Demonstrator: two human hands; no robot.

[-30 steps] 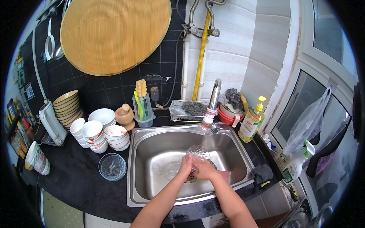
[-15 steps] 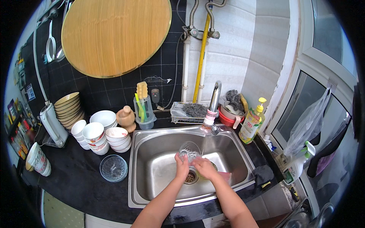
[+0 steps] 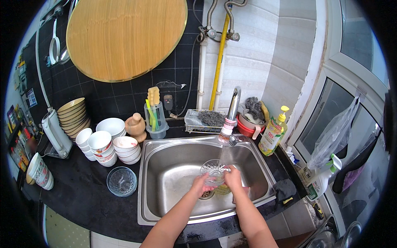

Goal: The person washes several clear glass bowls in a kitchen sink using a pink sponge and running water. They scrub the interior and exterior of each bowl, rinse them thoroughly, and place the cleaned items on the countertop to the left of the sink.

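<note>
Over the steel sink (image 3: 165, 186) I hold a clear glass bowl (image 3: 214, 169) between both hands, below the running tap (image 3: 234, 107). My left hand (image 3: 200, 184) grips its left and lower side. Closed on its right rim is my right hand (image 3: 232, 177), and its fingertips are partly hidden. Beneath the bowl, near the drain (image 3: 206, 194), a yellowish glass dish (image 3: 223, 189) is partly covered by my hands. A pink cloth (image 3: 247, 190) shows beside my right wrist. On the counter left of the sink stands another clear glass bowl (image 3: 122, 182).
Stacked white bowls (image 3: 100, 142) and a wooden mortar (image 3: 135, 127) stand left of the sink. Behind it sits a wire rack (image 3: 204, 120) with a scourer. A dish soap bottle (image 3: 273, 132) and red basin (image 3: 246, 129) are at the back right. A dark cloth (image 3: 285, 190) lies on the right edge.
The glass bowl has tipped from nearly upright on edge to facing more upward and shifted slightly right. My right hand has moved right and up onto its rim.
</note>
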